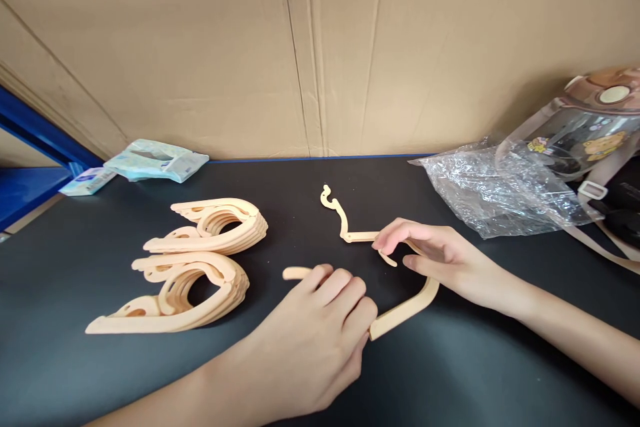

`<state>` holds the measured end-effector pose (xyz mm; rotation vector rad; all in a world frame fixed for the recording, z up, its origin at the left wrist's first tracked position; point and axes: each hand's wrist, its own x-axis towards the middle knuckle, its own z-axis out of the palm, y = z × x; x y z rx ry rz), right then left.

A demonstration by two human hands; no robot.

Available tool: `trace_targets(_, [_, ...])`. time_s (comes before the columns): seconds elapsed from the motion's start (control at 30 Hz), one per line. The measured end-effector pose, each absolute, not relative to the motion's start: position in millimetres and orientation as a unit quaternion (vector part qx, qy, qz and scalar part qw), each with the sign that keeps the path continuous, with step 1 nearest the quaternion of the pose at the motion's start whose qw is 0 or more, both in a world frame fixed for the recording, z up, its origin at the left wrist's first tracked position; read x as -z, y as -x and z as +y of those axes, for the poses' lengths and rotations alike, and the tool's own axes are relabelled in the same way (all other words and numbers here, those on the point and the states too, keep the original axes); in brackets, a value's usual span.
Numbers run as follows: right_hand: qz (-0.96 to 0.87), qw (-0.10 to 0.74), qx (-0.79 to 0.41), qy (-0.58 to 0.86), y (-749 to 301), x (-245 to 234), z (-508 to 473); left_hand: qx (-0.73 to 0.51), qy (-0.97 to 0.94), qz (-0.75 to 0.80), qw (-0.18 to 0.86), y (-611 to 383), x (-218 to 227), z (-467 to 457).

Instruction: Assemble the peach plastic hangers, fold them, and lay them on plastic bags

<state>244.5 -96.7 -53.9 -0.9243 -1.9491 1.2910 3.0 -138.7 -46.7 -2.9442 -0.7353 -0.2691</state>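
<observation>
From the head camera: on a dark tabletop (450,373), before a cardboard wall (200,47), we work two peach-coloured plastic parts. Our left hand (320,320) lies knuckles-up over a curved piece (405,309), its fingers curled tight and pressing the piece to the tabletop. One end of the piece pokes out past the fingertips, and the other arcs away under our right hand (440,257). That hand's grip stands spread, with the forefinger tip touching the near end of a hooked strip (341,219) and the thumb apart below it. The strip lies flat, hook pointing away from us.

As we judge it, the step goes best with the left hand keeping the curved piece pinned flat while the right fingertips line up the two ends squarely, pressing gently, since the strip looks thin enough to bend.

Two stacks (200,280) of like pieces sit well to the left. A crumpled plastic bag (500,193) and a bottle (590,127) lie to the right, and tissue packets (155,160) sit at the back.
</observation>
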Motion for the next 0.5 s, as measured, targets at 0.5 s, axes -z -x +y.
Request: trace_targets(0.5, [-0.687, 0.326, -0.546, 0.352, -238.6, 48.8, -104.1, 0.186, 0.931, -0.26, -0.173, -1.5, 52.8, -145.8])
